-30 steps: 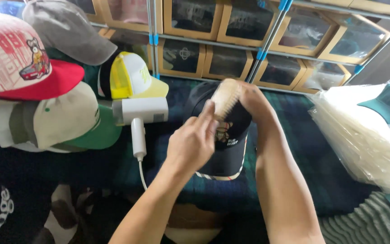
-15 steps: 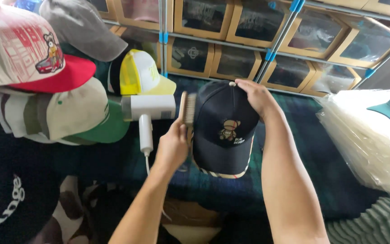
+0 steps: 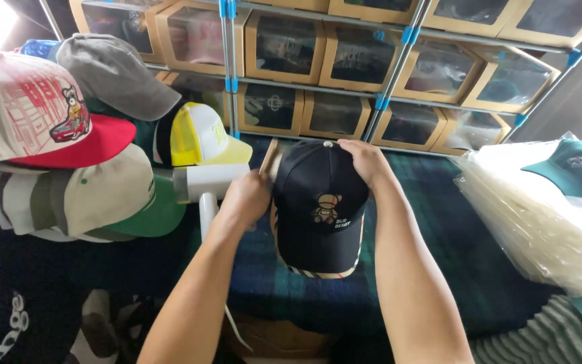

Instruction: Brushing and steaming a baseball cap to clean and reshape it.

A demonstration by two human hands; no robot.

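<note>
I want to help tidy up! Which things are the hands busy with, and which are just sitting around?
In use: dark cap, wooden brush, left hand, right hand.
Lying about: white steamer, yellow cap, stacked caps, plastic bags, boxes.

single head view, looking down and forward, close over blanket-covered table (image 3: pixel 439 256)

Brown windowed boxes (image 3: pixel 284 47) line the rear shelves (image 3: pixel 399 67).

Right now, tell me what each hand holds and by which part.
The right hand grips the dark navy cap at its crown top. The left hand holds a wooden brush by its handle against the cap's side.
</note>
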